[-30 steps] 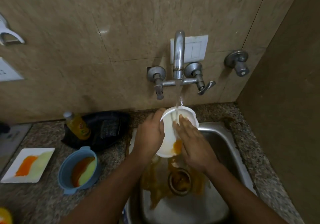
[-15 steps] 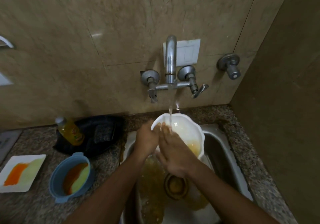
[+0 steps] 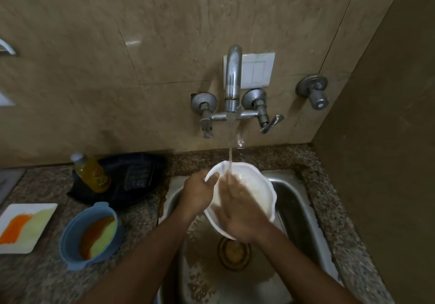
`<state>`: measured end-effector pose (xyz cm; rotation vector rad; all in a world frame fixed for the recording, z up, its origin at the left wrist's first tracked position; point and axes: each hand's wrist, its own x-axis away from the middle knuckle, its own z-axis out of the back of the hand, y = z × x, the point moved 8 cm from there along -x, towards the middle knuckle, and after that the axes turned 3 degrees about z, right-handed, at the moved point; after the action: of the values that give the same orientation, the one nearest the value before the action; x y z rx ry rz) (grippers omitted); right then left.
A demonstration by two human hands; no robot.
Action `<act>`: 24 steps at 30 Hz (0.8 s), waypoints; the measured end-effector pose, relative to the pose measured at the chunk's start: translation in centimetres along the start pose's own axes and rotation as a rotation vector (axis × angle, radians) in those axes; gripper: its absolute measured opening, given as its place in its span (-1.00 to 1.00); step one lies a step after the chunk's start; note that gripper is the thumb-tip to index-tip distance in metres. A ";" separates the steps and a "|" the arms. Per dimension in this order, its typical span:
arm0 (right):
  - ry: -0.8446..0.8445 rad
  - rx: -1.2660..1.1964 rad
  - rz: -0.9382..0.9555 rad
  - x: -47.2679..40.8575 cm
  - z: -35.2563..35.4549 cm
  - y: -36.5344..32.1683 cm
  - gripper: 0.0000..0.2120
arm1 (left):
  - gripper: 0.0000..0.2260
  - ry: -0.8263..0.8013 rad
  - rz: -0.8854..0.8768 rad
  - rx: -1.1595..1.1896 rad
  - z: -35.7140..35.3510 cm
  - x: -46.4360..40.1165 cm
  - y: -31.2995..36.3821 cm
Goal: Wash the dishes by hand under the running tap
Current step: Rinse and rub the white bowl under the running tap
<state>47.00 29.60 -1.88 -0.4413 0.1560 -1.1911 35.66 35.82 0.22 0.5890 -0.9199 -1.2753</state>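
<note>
Head view: your left hand (image 3: 199,194) grips white bowl (image 3: 255,187) rim under tap (image 3: 233,80) stream; right hand (image 3: 237,211), blurred, apparently flat-fingered, rubs inside. Next: rinse remaining residue, rotate bowl.

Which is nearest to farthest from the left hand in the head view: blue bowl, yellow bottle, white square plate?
From the left hand:
1. Yellow bottle, on the counter to the left, by the wall.
2. Blue bowl, lower left.
3. White square plate, far left edge.

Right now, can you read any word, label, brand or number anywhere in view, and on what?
Yellow bottle: it carries a red and green label, too blurred to read.
Wall switch plate: no marking visible.
White bowl, blue bowl, square plate: no text visible.
</note>
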 end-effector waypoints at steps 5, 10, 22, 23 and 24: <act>0.048 0.068 0.043 0.9 1.7 1.9 -0.37 | -0.81 0.009 -0.010 0.072 0.1 0.6 -0.1; 0.002 -0.037 0.176 2.2 0.4 -3.0 -0.35 | -0.82 0.057 -0.071 0.118 0.1 0.5 1.2; 0.043 0.201 0.003 3.1 1.2 3.7 -0.14 | -0.74 0.342 -0.196 0.170 2.1 1.4 2.0; 0.015 0.218 -0.009 2.9 0.5 3.7 -0.09 | -0.74 0.360 -0.192 0.150 2.1 1.5 2.0; 0.000 0.186 0.046 2.8 -0.5 2.5 -0.05 | -0.73 0.367 -0.190 0.137 2.0 1.5 1.9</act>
<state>50.05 27.69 -3.03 -0.2731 0.0540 -1.1491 35.04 35.04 3.22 1.0010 -0.6581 -1.2234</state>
